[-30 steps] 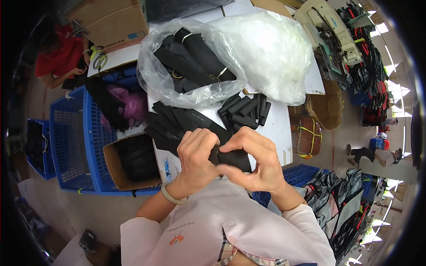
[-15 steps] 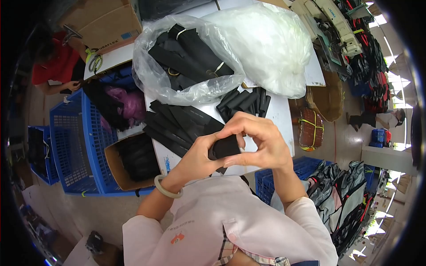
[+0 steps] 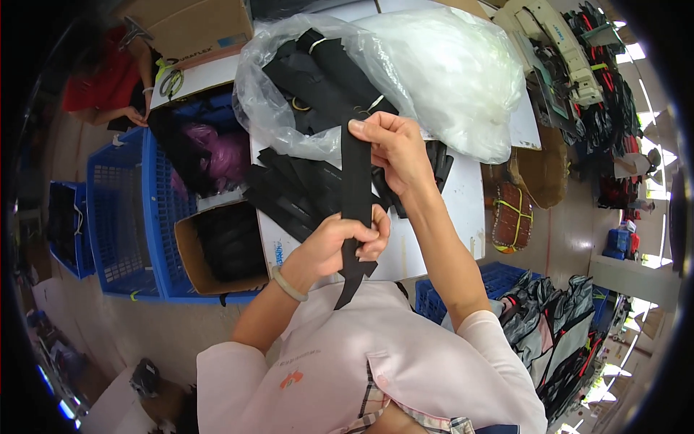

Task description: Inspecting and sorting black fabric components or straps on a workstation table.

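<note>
Several flat black strips (image 3: 296,192) lie to the left; then my left hand (image 3: 341,242) is closed around the near part of a long black band (image 3: 356,173), which runs away from me to my right hand (image 3: 397,148), pinching its far end; rightward, black rolls (image 3: 442,166) on the white table (image 3: 466,199).

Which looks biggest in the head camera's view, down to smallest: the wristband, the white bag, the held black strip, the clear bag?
1. White bag and clear bag: too alike to rank.
2. Black strip.
3. Wristband.
</note>
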Available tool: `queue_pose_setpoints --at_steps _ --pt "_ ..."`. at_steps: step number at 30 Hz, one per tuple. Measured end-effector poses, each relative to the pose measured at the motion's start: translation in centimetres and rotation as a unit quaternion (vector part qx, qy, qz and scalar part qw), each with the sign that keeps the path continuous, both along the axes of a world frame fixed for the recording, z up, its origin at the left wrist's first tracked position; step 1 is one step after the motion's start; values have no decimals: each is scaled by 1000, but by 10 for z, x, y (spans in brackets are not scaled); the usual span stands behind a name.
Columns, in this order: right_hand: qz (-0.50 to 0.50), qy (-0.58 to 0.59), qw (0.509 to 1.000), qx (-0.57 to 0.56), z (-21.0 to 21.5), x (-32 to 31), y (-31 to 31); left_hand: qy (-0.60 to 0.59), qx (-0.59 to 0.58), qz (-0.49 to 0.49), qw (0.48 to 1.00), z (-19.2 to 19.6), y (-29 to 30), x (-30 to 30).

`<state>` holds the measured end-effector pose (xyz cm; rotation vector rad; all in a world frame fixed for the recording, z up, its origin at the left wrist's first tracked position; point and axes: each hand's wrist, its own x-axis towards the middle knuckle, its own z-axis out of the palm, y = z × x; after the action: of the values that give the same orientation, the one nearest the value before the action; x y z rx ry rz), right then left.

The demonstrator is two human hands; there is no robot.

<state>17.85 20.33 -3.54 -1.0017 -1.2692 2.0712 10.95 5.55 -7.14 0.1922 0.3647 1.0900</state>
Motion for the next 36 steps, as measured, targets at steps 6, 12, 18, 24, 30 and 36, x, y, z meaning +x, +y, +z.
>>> queue_pose_setpoints --at_steps 6,12,18,24,30,36 --pt "247 -125 961 1 -19 10 -9 13 -77 107 991 -30 6 -12" --pt "241 -177 945 131 -49 25 -13 327 -27 27 944 -62 -21 18" --pt "181 -192 941 211 -116 11 -43 239 -230 115 936 -79 -39 34" --pt "106 -303 776 543 -149 34 -82 356 -215 24 909 -112 -58 -1" --pt "130 -328 708 611 -169 41 -91 522 -266 -76 807 -114 -86 -22" --pt "184 -361 669 623 -158 28 -123 499 -293 55 814 -134 -102 -20"
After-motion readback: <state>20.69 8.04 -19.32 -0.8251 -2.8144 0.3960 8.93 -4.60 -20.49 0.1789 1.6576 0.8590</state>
